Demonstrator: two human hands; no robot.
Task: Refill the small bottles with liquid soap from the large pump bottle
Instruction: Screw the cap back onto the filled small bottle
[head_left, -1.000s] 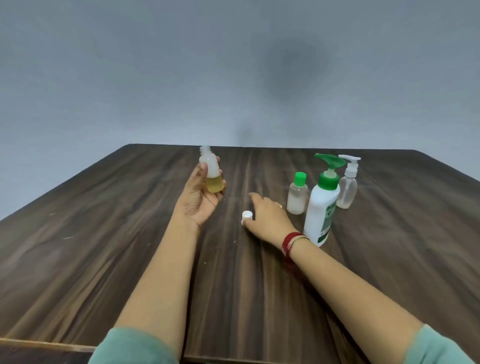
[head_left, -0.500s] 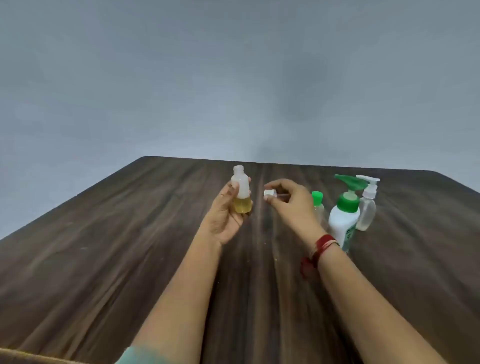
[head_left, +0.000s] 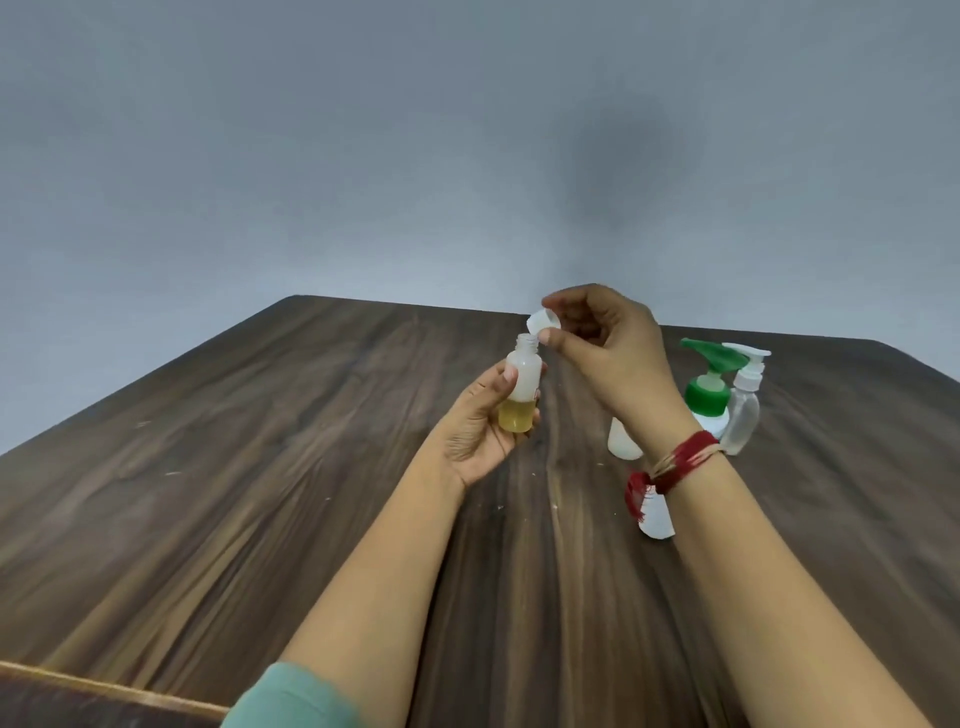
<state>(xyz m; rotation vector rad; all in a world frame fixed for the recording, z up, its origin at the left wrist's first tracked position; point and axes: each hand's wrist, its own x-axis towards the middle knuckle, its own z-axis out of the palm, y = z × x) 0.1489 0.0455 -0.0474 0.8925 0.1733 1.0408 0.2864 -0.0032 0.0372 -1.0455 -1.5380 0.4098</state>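
My left hand (head_left: 480, 431) grips a small translucent bottle (head_left: 521, 384) upright above the table; yellow liquid fills its bottom third and its neck is uncapped. My right hand (head_left: 605, 348) pinches a small white cap (head_left: 543, 321) just above and to the right of the bottle's mouth, apart from it. The large white pump bottle with a green pump (head_left: 707, 387) stands at the right, mostly hidden behind my right wrist. A clear bottle with a white pump (head_left: 744, 410) stands beside it. Only the base of another small bottle (head_left: 623, 441) shows under my right hand.
The dark wooden table (head_left: 260, 493) stretches to a grey wall behind. Its near edge runs along the lower left corner. A red thread band wraps my right wrist (head_left: 675, 467).
My right hand picked the white cap up off the table and raised it to the bottle's mouth. My left hand kept holding the bottle and lifted it slightly.
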